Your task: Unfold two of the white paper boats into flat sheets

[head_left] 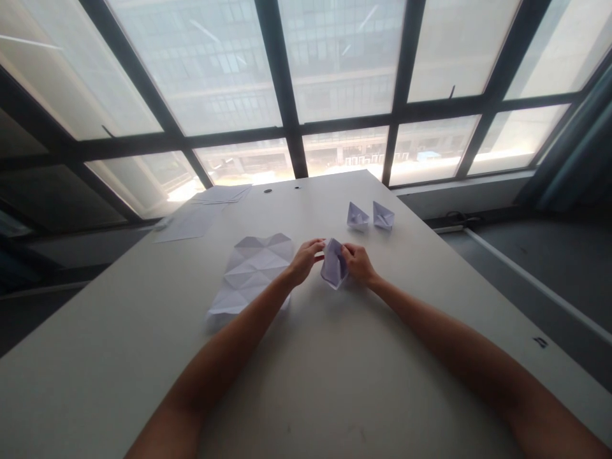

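Already folded: two boats [356, 218]; paper [333, 268], seemingly part-folded, pinched by left hand [306, 261] and right hand [359, 262]; creased sheet [255, 271], open; flat sheets [186, 224], unfolded.

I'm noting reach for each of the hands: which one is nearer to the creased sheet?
Left. The left hand is just off the right edge of the creased sheet; the right hand is farther right, beyond the folded paper.
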Demonstrator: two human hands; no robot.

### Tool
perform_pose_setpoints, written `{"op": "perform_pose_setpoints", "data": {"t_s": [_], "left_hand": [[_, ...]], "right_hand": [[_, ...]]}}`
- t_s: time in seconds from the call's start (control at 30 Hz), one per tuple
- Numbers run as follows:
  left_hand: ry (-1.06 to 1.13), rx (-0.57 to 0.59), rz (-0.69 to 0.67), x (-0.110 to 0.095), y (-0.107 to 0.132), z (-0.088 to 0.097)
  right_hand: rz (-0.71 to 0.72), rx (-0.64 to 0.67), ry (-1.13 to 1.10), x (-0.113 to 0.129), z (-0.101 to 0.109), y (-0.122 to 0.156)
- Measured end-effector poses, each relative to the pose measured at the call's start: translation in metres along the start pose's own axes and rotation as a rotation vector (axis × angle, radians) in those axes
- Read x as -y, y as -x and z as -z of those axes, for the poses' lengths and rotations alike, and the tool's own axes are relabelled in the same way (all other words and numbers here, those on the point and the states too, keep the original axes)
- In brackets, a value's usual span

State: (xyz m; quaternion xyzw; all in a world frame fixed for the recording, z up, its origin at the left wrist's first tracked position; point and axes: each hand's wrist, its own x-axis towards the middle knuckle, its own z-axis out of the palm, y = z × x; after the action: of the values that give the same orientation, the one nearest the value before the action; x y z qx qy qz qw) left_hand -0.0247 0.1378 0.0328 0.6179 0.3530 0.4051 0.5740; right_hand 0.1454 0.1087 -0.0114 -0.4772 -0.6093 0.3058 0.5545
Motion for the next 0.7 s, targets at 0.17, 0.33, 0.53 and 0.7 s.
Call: {"op": "perform_pose_setpoints", "data": {"t_s": [0.17, 0.33, 0.53, 0.7], "left_hand": [[0.098, -0.082, 0.159, 0.005, -0.004, 0.002], [-0.151, -0.178, -0.014, 0.014, -0.004, -0.005], [-0.435, -0.043, 0.03, 0.017, 0.004, -0.015], [-0.545, 0.026, -0.134, 0.005, 0.009, -0.023]], "right_hand": [[0.048, 0.014, 0.084, 0.0, 0.001, 0.004], [0.041, -0.102, 0.219, 0.001, 0.0, 0.004], [0.012, -0.232, 0.352, 0.005, 0.002, 0.005], [0.07, -0.238, 0.387, 0.011, 0.001, 0.005]]}}
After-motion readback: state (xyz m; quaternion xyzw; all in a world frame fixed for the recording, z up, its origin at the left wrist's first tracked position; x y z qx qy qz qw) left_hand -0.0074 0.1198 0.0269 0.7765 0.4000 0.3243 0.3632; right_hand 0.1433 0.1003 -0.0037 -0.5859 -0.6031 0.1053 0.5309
